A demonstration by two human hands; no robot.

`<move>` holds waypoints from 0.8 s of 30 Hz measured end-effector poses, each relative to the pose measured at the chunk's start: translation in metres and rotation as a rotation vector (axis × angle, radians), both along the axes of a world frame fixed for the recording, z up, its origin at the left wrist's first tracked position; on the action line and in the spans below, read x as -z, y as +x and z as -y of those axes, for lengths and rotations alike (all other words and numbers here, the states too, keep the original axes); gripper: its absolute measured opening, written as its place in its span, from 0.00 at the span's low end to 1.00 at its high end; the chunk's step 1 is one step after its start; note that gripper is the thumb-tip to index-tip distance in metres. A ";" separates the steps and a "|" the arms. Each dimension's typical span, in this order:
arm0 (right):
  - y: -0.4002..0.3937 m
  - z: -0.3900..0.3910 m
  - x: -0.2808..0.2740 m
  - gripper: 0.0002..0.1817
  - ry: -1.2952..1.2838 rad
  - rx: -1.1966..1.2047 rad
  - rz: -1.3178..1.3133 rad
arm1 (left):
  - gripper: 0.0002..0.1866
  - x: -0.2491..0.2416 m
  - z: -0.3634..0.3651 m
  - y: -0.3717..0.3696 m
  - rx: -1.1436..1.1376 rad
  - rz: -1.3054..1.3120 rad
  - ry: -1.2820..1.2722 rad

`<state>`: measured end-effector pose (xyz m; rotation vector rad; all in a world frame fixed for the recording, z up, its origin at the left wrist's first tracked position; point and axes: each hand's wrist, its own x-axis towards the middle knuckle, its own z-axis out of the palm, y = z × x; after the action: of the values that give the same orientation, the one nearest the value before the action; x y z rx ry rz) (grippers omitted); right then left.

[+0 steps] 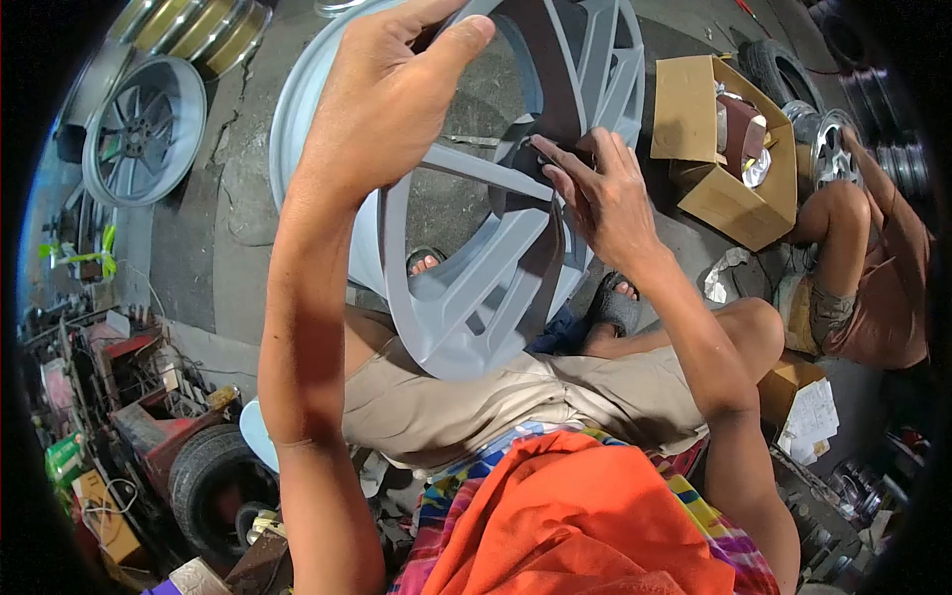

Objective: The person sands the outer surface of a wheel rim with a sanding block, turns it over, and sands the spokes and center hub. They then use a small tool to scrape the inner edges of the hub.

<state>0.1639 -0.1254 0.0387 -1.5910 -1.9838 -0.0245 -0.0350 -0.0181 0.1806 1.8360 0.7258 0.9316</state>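
A large grey wheel rim [466, 268] with several spokes stands tilted between the person's legs, its lower edge near the lap. At the rim's upper part is my left hand [397, 89], its thumb stretched out and its other fingers mostly hidden behind the wrist and the edge. My right hand [605, 193] is near the hub, with thumb and forefinger close together at a spoke; whatever lies between these fingertips is too small to make out. Dark faces show on some spokes beside the hand.
An open cardboard box [729, 149] stands at the upper right. Beside it a co-worker [873, 248] sits with a hand on another rim [833, 149]. More rims [144, 129] stand at the upper left. A tyre [218, 486] and red machinery [149, 416] are at the lower left.
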 end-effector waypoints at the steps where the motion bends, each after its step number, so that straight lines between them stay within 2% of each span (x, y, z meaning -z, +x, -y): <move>1: 0.000 0.001 -0.002 0.19 -0.003 -0.007 0.002 | 0.21 0.002 -0.001 0.001 -0.007 0.002 -0.003; 4: 0.004 -0.001 -0.011 0.18 -0.007 -0.070 0.095 | 0.21 0.005 -0.003 -0.001 -0.034 0.010 0.014; 6: 0.008 -0.007 -0.012 0.17 0.058 -0.063 0.268 | 0.21 0.001 -0.001 -0.002 0.010 0.003 -0.055; 10: 0.009 -0.008 -0.011 0.16 0.050 -0.155 0.127 | 0.21 0.005 -0.004 -0.001 0.001 0.037 -0.090; 13: 0.012 -0.010 -0.016 0.14 0.090 -0.111 0.273 | 0.21 0.008 -0.003 0.001 -0.008 0.040 -0.016; 16: 0.013 -0.012 -0.017 0.12 0.058 -0.119 0.216 | 0.21 0.005 -0.004 0.002 -0.010 0.024 -0.054; 18: 0.011 -0.008 -0.020 0.11 -0.012 -0.165 0.152 | 0.21 0.007 -0.005 0.002 -0.008 0.003 0.017; 22: 0.011 -0.012 -0.020 0.10 0.061 -0.062 0.273 | 0.21 0.019 -0.012 0.004 0.055 0.107 -0.012; 24: 0.008 -0.008 -0.020 0.10 0.047 -0.099 0.216 | 0.21 0.001 -0.003 0.004 0.010 -0.008 -0.010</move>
<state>0.1723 -0.1178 0.0585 -1.5124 -2.2079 -0.2107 -0.0311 -0.0152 0.1797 1.8339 0.7242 0.9135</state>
